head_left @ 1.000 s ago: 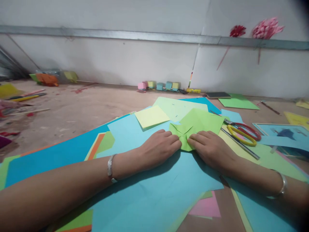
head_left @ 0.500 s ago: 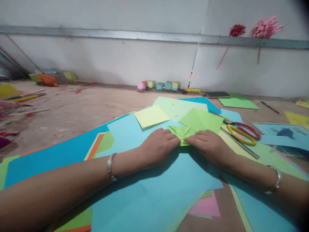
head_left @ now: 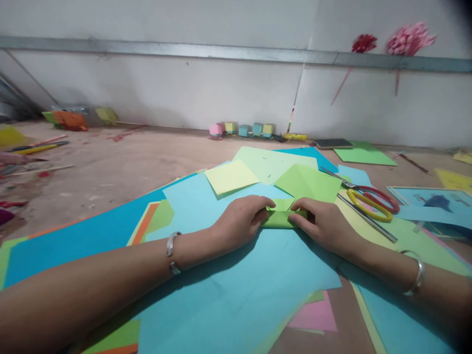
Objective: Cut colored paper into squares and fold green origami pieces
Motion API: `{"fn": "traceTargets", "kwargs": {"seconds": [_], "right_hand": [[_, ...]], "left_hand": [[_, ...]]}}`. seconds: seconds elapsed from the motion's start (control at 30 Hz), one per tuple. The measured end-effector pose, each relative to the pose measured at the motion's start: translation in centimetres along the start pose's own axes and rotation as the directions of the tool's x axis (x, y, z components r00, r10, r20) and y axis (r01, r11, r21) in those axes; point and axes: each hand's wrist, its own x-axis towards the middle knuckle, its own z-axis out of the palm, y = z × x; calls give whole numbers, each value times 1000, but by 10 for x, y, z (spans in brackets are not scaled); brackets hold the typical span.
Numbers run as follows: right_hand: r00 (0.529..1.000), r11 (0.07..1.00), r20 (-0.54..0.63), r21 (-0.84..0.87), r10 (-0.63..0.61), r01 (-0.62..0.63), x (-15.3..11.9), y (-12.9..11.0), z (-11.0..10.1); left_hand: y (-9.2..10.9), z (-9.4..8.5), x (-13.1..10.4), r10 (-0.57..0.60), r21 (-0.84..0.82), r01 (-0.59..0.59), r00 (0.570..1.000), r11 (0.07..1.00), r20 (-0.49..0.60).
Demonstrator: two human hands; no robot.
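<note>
A small piece of folded green paper lies on a large light blue sheet, with a straight flap standing along its near side. My left hand pinches the left end of that flap between thumb and fingers. At the right end, my right hand grips it the same way. Just beyond the fingers is a larger green sheet with a crease. A pale yellow square of paper rests behind my left hand. Both wrists wear silver bangles.
Scissors with red and yellow handles and a metal rod lie right of my right hand. A dark phone-like slab and small paper cubes sit by the wall. Pencils lie at far left.
The near edge of the green paper has been raised into a straight flap. My fingers have gone from pressing flat on the paper to pinching this flap, the hands slightly farther apart.
</note>
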Motion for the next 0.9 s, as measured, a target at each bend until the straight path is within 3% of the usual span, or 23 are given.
{"fn": "traceTargets", "kwargs": {"seconds": [0.17,0.5,0.67,0.8,0.9], "right_hand": [[1000,997,12,-66,29,-28,1,4,4],[994,963,63,-259,94,-75,3,-3,5],[992,941,64,-329,112,-84,3,-4,7],[992,922,71,-380,108,-73,2,-5,7],[996,916,47,-399,74,-49,2,-4,7]], "left_hand": [[1,-1,0,28,21,-29,999,999,46],[6,-1,1,-33,67,25,993,997,116],[7,-1,2,-47,171,22,989,985,142],[7,0,2,-63,282,28,991,959,117],[2,2,0,-9,301,-6,999,954,48]]}}
